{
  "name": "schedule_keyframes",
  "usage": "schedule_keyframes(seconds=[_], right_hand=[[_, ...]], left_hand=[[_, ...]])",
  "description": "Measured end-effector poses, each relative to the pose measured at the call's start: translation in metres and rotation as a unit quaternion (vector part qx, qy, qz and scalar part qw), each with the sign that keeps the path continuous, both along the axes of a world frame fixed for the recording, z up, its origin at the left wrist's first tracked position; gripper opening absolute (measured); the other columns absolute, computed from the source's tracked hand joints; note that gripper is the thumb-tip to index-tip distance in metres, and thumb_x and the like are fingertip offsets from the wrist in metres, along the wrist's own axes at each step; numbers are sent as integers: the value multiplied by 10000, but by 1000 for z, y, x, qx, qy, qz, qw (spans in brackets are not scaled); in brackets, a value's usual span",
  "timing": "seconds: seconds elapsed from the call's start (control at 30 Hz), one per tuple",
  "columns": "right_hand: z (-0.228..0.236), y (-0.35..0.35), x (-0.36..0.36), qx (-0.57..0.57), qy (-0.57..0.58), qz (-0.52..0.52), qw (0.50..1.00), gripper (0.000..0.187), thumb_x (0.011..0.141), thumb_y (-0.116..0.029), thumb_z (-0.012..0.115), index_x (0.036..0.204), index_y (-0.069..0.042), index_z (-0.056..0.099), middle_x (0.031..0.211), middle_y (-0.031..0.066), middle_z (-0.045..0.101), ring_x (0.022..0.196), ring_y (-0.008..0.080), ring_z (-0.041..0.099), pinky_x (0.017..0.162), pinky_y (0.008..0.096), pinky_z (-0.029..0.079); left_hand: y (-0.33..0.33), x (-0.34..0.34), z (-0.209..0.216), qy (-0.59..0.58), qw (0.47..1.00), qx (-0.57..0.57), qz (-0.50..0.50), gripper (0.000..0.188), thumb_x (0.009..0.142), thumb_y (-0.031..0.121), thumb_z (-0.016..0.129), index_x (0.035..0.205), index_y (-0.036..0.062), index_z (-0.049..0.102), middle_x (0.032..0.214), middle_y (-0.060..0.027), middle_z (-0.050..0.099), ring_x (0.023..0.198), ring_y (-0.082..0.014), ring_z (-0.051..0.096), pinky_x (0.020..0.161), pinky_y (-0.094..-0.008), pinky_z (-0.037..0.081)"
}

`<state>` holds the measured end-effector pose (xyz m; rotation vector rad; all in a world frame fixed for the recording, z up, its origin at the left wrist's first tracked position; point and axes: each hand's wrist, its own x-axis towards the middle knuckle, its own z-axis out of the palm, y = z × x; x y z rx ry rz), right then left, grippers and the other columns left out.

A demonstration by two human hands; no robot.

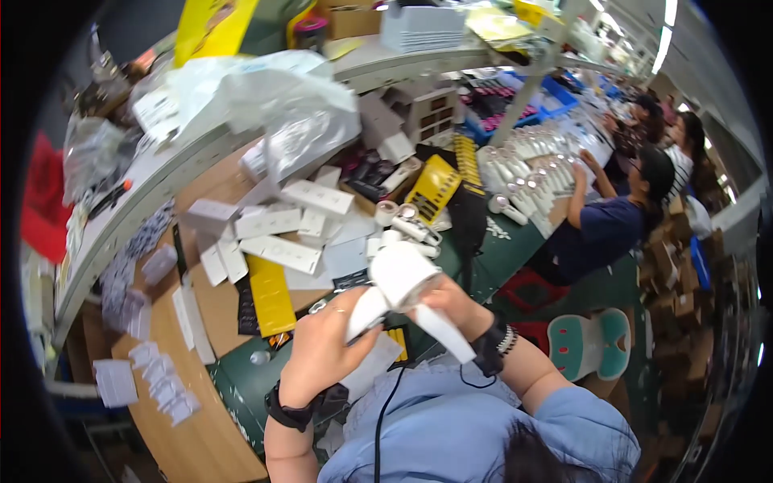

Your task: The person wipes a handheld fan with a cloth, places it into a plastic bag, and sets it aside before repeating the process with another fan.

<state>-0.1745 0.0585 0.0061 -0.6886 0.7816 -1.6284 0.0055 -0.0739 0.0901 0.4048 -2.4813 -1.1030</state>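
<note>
Over the green bench's (pixel 523 245) near part, the left hand (pixel 322 346) is clasping a white roll (pixel 403 270) at its left, the right hand (pixel 457 306) at its right. The person is apparently unwinding the white strip (pixel 449 336); further pulling is probably calling for steadiness.

White cartons (pixel 279 253), several workers (pixel 608 217) and piled cardboard boxes (pixel 665 264) show a packing workshop.

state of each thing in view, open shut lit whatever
white roll-like piece: held, strip hanging
left hand: curled, holding
right hand: curled, holding
long white box: shut, lying flat
translucent plastic bag: crumpled
white handheld devices: lying crowded together
blue bin: open-topped
ceiling light: lit
</note>
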Motion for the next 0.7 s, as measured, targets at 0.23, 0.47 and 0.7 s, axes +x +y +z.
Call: schedule_keyframes(seconds=[0.23,0.47,0.7], right_hand=[[37,-8,14,66,51,-17,996,616,771,-104,544,1348,-31,341,1290,74,458,1159,160,459,950,302,384],[38,8,-1,50,74,29,996,731,794,-229,591,1398,-27,232,1356,102,381,1192,166,424,956,295,362],[66,8,13,68,144,59,985,884,744,-361,652,1409,-16,183,1362,126,359,1183,177,446,945,282,373]], left_hand=[[6,12,21,17,982,-190,20,499,604,70,705,1083,88,567,741,-82,557,612,-265,556,546,-321,446],[-1,11,3,61,970,-234,28,530,590,78,684,1109,111,586,778,-58,540,639,-236,567,550,-327,449],[-7,-6,-49,93,987,-134,10,681,560,70,700,1205,61,484,814,-80,564,652,-265,585,573,-339,462]])
